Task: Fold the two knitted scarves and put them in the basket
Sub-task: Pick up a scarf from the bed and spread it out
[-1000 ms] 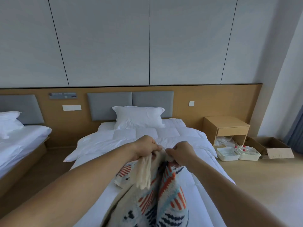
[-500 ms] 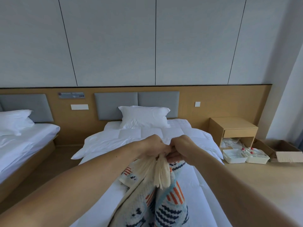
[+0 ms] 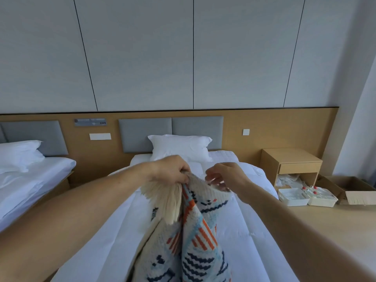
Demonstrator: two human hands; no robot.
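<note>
1. Scarf: patterned knit with a cream fringe, held up above the bed, lower part running out of view below.
2. Left hand: grip clamped on the scarf's top edge at the fringe.
3. Right hand: fingers spread apart, blurred, just beside the scarf's folded edge; contact cannot be told.
4. Pillow: at the bed's head.
5. Nightstand: right of the bed, white trays on the floor before it.

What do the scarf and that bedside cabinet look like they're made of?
Scarf: chunky knit, probably wool or acrylic; ribbed stitches, a cream tassel fringe and soft drape. Bedside cabinet: light wood-look board, likely laminate; smooth, matte, even colour.
</note>
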